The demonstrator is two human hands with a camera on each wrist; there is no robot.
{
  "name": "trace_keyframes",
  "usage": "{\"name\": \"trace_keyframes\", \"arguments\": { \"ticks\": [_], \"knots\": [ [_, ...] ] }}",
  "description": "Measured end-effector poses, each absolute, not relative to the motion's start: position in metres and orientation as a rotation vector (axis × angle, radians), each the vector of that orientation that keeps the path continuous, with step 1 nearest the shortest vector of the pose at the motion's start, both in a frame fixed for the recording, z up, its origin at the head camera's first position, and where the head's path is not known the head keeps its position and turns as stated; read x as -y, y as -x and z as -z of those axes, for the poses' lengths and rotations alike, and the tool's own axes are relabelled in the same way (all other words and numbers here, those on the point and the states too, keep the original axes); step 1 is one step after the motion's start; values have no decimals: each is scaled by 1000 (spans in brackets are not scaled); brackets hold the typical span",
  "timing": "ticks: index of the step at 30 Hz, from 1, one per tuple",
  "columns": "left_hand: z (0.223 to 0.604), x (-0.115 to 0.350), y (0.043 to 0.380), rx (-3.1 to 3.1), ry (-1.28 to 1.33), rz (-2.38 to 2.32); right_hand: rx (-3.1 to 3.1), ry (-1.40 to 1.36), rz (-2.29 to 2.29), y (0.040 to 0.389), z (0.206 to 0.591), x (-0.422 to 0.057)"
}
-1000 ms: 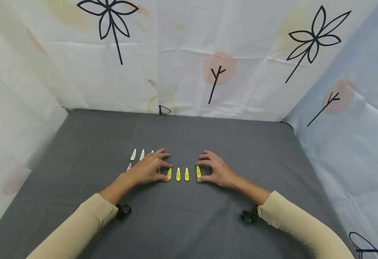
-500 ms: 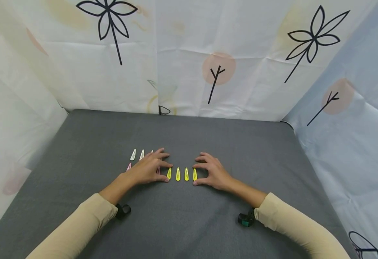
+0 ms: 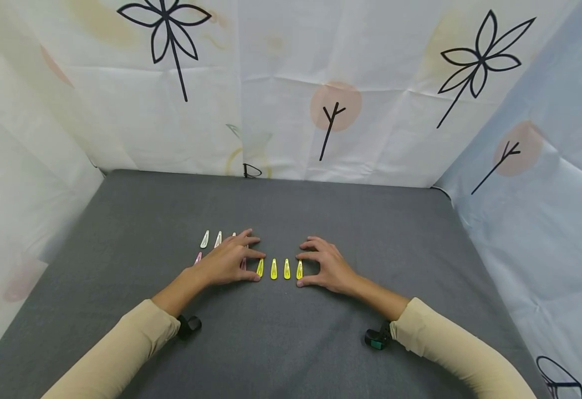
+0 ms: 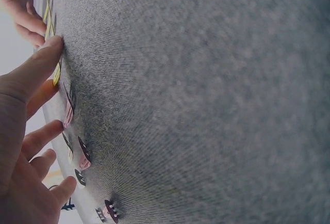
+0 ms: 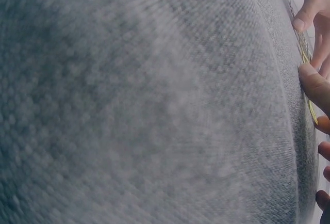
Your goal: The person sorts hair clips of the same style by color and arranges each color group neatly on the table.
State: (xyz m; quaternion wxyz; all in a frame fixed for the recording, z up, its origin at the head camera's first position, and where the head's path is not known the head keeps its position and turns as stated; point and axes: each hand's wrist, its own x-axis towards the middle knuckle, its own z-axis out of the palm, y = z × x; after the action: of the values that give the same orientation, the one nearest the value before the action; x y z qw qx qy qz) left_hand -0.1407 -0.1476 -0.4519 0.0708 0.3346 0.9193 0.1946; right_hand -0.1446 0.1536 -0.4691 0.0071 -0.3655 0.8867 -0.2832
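Several yellow snap hair clips lie in a side-by-side row on the grey cloth. At the row's left end, my left hand (image 3: pixel 227 260) holds the leftmost yellow hair clip (image 3: pixel 260 269) lengthwise, thumb at its near end and index finger at its far end. My right hand (image 3: pixel 331 267) grips the rightmost yellow hair clip (image 3: pixel 299 270) the same way, its other fingers spread out behind. Between the hands are two more, a left-middle yellow clip (image 3: pixel 273 269) and a right-middle yellow clip (image 3: pixel 287 269). The left wrist view shows the thumb (image 4: pixel 50 48) close against the cloth.
White hair clips (image 3: pixel 204 239) and pink hair clips (image 3: pixel 198 257) lie in rows to the left, partly hidden under my left hand. Grey cloth (image 3: pixel 291 338) covers the table. Patterned white curtains (image 3: pixel 281 111) stand behind it and at both sides.
My right hand has slid left with the rightmost yellow hair clip, bringing it closer to the row and straighter; it has hardly moved in the last half second. My left hand has stayed put.
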Motion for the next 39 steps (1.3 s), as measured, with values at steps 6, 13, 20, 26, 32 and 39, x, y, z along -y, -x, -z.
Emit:
{"name": "trace_keyframes", "arguments": {
  "ticks": [6,13,20,26,32,39],
  "knots": [
    [452,148,142,-2755,-1013,-594,-2768,1136,884,144,468,-154],
    [451,148,142,-2759,-1029,-591,-2760,1133,878,143,466,-154],
    [451,149,141,-2777,-1046,-598,-2756,1130,883,143,465,-153],
    [451,149,141,-2787,-1051,-617,-2749,1130,884,143,466,-153],
    [454,150,142,-2811,-1070,-638,-2746,1130,893,143,465,-153],
    [449,153,143,-2818,-1056,-707,-2743,1157,886,143,466,-154]
  ]
}}
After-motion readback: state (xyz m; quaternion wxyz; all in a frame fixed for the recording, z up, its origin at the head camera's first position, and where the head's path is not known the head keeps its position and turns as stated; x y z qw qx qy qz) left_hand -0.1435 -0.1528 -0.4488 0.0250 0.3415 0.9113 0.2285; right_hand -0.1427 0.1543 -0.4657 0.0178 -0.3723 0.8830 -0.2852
